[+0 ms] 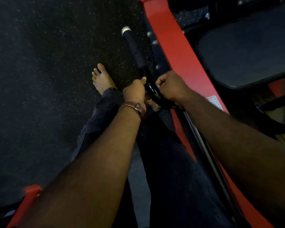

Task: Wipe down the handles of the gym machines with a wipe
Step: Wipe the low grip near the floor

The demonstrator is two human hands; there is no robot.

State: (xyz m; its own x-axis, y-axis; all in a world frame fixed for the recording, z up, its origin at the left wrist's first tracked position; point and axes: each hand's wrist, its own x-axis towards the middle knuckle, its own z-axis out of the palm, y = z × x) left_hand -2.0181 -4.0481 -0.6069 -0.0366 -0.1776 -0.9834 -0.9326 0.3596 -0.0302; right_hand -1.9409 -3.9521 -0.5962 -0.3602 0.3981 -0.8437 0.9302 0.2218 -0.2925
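Note:
A black machine handle (135, 50) with a foam grip and a silver end cap sticks out from the red frame (171, 46). Its glossy black curved base (152, 89) lies between my two hands. My left hand (135, 90), with a brown leather strap at the wrist, is curled against the left side of that base. My right hand (171, 87) is fisted on the right side of it, and a small pale bit shows at its fingers. No wipe is plainly visible. The view is dim.
A black padded seat (247, 51) lies right of the red frame. Dark speckled rubber floor (48, 71) fills the left. My bare foot (102, 78) and dark trouser legs are below the handle. Another red frame part (28, 195) is at the lower left.

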